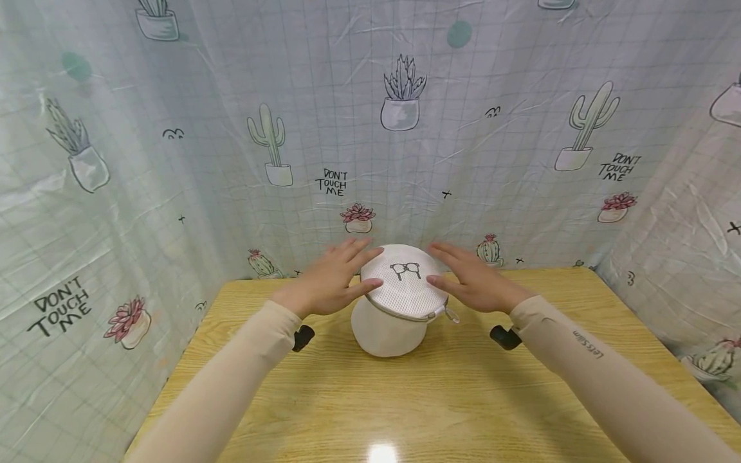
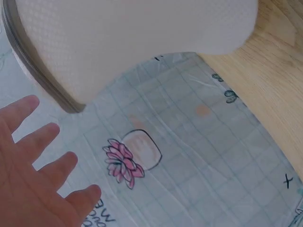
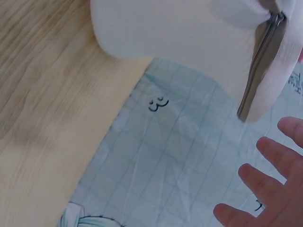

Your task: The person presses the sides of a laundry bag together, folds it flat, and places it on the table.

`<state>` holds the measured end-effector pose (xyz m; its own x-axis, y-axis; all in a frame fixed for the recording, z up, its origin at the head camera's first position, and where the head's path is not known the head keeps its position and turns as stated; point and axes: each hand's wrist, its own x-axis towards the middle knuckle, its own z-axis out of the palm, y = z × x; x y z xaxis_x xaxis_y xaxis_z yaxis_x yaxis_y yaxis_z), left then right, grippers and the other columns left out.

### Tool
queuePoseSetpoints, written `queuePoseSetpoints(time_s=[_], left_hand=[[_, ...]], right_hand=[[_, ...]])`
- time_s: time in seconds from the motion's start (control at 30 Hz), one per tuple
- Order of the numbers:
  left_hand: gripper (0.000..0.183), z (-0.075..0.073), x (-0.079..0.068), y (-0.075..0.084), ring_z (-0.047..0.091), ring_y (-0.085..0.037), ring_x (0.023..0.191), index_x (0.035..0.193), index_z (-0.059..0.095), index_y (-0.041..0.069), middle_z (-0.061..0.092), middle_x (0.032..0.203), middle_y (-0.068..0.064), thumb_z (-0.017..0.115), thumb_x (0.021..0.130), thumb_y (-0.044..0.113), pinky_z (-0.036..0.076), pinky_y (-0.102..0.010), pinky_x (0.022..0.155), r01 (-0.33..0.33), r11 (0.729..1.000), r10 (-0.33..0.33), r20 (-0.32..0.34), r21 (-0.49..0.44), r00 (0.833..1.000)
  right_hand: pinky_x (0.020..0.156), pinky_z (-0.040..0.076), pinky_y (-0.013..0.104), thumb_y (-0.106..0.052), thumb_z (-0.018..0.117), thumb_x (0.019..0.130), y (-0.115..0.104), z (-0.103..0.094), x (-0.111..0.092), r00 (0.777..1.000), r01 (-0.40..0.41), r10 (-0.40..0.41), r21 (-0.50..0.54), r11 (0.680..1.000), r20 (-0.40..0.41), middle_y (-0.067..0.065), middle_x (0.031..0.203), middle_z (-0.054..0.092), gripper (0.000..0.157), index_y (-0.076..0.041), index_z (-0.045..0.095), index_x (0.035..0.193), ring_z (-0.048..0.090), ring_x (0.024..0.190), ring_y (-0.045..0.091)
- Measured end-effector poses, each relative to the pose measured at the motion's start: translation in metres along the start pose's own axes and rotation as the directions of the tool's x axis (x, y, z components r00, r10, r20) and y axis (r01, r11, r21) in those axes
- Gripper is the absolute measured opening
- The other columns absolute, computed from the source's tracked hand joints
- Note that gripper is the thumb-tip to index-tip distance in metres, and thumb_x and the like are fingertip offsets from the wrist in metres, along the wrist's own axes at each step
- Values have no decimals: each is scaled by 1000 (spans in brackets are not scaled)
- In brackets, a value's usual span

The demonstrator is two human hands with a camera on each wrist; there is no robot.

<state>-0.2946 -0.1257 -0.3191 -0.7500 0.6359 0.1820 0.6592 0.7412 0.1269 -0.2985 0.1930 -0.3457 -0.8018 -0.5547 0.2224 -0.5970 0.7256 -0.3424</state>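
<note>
A white mesh laundry bag [image 1: 408,299] stands upright on the wooden table, its round zipped top wider than the part below. A dark line drawing marks the top, and a zip pull with a small loop [image 1: 451,314] hangs at its right front edge. My left hand [image 1: 332,278] is at the bag's left side, fingers spread, thumb overlapping the top in the head view. On the other side is my right hand [image 1: 477,280], its fingers stretched toward the rim. Both wrist views show gaps between the fingers and the zipped edge [image 2: 45,71].
The wooden table [image 1: 347,402] reaches back to a curtain [image 1: 324,77] printed with cacti, which also hangs along both sides. A black device [image 1: 303,337] is at the left wrist and another black device [image 1: 505,337] at the right.
</note>
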Motion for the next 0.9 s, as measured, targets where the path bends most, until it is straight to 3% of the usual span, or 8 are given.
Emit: queuePoseSetpoints(time_s=[0.23,0.47,0.67,0.9], left_hand=[[69,2,7,15,8,-27,152,154,24,33,13,164,4,29,95,69,14,-59,118,-34,999,34,13,26,999],[72,7,12,26,5,-26,152,155,21,31,12,164,4,25,94,70,15,-60,118,-47,996,44,37,80,998],[73,10,12,28,5,-27,152,156,17,31,10,164,5,22,94,71,13,-59,119,-44,994,38,57,96,998],[73,14,10,25,5,-27,152,157,13,30,9,164,4,21,95,70,13,-60,119,-54,993,49,56,102,997]], right_hand=[[116,22,60,-55,40,99,-12,4,2,999,2,-4,50,999,38,0,162,18,67,-29,16,156,17,149,29],[117,22,56,-55,37,100,-18,12,6,999,20,-21,45,999,27,-1,163,14,68,-25,15,157,16,150,27],[117,21,57,-57,34,100,-23,16,6,999,8,-11,63,998,52,-5,164,7,67,-30,9,157,12,151,26],[117,21,58,-56,32,101,-26,23,11,998,27,-29,48,998,51,-2,164,7,68,-26,9,157,11,151,28]])
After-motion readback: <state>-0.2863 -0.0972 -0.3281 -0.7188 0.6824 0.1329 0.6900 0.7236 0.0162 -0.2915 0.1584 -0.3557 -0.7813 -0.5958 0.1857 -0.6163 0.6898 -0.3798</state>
